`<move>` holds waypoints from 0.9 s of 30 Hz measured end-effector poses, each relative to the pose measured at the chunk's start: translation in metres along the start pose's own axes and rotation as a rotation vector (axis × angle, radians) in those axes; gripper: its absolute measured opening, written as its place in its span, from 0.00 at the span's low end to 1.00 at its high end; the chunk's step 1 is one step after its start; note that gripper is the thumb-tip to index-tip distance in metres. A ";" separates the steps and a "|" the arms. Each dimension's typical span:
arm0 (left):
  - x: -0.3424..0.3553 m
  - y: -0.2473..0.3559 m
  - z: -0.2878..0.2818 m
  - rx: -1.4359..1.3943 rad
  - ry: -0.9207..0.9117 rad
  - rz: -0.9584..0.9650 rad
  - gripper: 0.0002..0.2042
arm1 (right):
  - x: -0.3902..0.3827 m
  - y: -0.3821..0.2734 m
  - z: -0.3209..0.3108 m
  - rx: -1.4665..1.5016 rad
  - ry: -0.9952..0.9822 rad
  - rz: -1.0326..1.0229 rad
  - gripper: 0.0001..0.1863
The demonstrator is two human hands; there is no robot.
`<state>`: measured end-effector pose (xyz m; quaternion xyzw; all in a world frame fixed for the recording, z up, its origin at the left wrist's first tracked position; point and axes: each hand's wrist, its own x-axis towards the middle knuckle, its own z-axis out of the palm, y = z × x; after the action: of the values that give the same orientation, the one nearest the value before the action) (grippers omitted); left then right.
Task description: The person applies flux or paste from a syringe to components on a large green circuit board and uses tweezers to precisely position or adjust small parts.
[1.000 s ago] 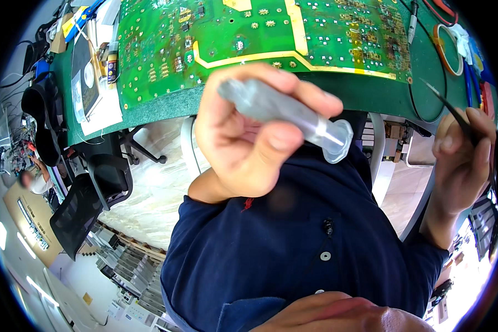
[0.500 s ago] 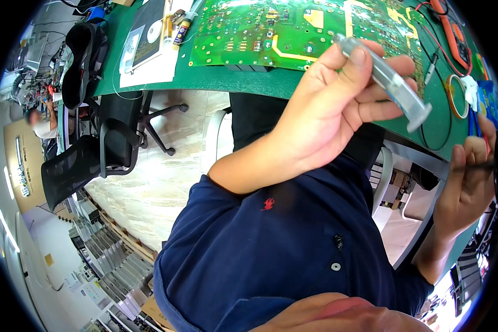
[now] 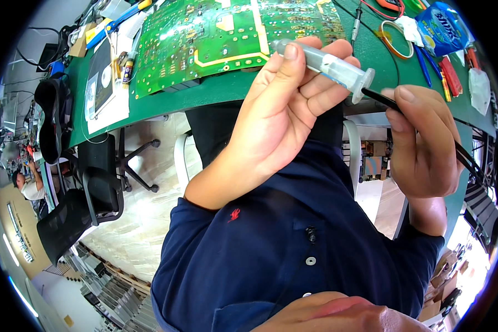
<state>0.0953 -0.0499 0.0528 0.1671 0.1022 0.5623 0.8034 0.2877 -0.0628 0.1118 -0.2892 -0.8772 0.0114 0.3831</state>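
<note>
My left hand [image 3: 276,110] is closed around a clear plastic syringe barrel [image 3: 332,67], thumb on top near its narrow end. The barrel lies slanted, its flanged end toward the right, and whitish material shows inside. My right hand [image 3: 423,144] pinches a slim black tool [image 3: 383,100], perhaps tweezers. The tool's front end meets the barrel's flanged end; how far inside it reaches, I cannot tell. Just beyond my left hand lies a large green circuit board [image 3: 171,61] with many small parts and yellow strips.
The green-topped table [image 3: 205,97] carries a roll of tape [image 3: 397,40], a blue packet [image 3: 444,30], blue-handled pliers [image 3: 423,66] and a red item [image 3: 451,76] at right. White paper [image 3: 108,113] lies left. Black office chairs [image 3: 102,177] stand left, with another person [image 3: 32,185] farther off.
My right hand has come in from the far right, bringing the black tool to the syringe's flanged end. The view has shifted, so the board and left hand appear farther left.
</note>
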 end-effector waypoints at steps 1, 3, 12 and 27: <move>0.000 0.000 -0.002 -0.030 -0.036 0.000 0.20 | -0.002 0.001 -0.001 -0.008 0.012 -0.009 0.13; -0.001 0.000 -0.006 -0.090 -0.101 0.004 0.20 | -0.003 0.003 0.001 -0.020 0.027 -0.007 0.14; -0.007 -0.009 0.017 0.022 -0.052 0.050 0.16 | -0.010 0.002 0.012 -0.038 0.000 0.112 0.21; -0.013 -0.016 0.026 0.096 -0.122 0.206 0.15 | -0.031 0.008 0.030 0.307 0.291 0.252 0.14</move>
<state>0.1139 -0.0706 0.0708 0.2486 0.0622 0.6249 0.7374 0.2879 -0.0666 0.0680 -0.3334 -0.7577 0.1507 0.5404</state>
